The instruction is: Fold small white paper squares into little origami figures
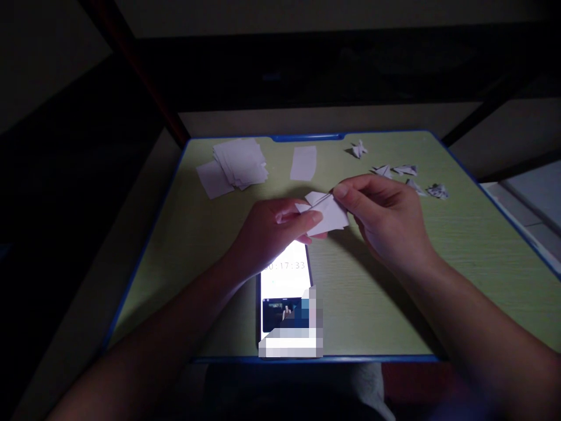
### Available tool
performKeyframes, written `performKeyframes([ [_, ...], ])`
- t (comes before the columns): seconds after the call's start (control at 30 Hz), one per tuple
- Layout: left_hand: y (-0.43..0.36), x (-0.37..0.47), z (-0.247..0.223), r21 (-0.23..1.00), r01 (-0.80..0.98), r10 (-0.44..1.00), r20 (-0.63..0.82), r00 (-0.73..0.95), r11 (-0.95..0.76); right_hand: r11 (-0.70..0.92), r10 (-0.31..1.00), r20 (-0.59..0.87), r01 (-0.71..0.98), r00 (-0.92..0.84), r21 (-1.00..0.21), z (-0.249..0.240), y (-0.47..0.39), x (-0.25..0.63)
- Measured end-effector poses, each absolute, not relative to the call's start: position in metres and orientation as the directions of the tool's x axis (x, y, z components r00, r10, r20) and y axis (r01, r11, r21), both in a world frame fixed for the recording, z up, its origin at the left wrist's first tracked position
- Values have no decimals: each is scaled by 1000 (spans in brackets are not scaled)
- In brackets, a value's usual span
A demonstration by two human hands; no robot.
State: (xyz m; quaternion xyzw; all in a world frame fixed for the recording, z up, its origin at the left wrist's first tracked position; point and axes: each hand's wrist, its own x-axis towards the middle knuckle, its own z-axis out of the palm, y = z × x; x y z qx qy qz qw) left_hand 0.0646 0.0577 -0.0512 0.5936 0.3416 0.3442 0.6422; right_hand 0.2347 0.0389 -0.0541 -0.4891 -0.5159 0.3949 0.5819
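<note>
A small folded piece of white paper (pixel 329 217) is held up over the middle of the table. My left hand (pixel 280 225) pinches its left part, thumb on top and fingers underneath. At its upper right corner, my right hand (pixel 381 213) grips the paper between thumb and forefinger. Creases and a pointed flap show along the paper's upper left edge. Below my hands a lit phone (pixel 287 283) lies on the table, its top partly covered by my left hand.
The green table (pixel 175 251) has a blue edge. A stack of white paper (pixel 240 162) lies at the back left, a single sheet (pixel 303 163) at the back middle. Several folded paper pieces (pixel 359 149) are scattered at the back right. White objects (pixel 537 193) lie beyond the right edge.
</note>
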Motion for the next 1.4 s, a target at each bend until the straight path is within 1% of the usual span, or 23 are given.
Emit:
performKeyframes([
  [0.33, 56, 67, -52, 1000, -4, 875, 17, 483, -17, 245, 951, 252, 60, 176, -968, -52, 38, 232],
  [0.47, 56, 67, -52, 999, -18, 864, 37, 502, -32, 271, 950, 278, 70, 143, -960, -49, 36, 232],
  [0.67, 58, 64, -54, 998, 14, 859, 47, 510, -63, 287, 948, 292, 58, 124, -956, -50, 35, 231],
  [0.87, 55, 66, -52, 995, 23, 880, 73, 470, -95, 265, 952, 265, 19, 155, -964, -51, 35, 230],
  [1.0, 53, 67, -50, 983, 41, 892, 145, 428, -180, 270, 951, 268, 5, 155, -963, -49, 35, 230],
  [1.07, 52, 68, -48, 976, 56, 898, 170, 405, -210, 251, 957, 248, 5, 150, -968, -49, 34, 230],
  [1.23, 50, 68, -45, 959, 133, 903, 181, 391, -249, 204, 975, 202, -6, 93, -979, -50, 31, 227],
  [1.4, 49, 68, -43, 947, 164, 899, 192, 393, -275, 132, 990, 127, -94, 64, -987, -48, 29, 225],
])
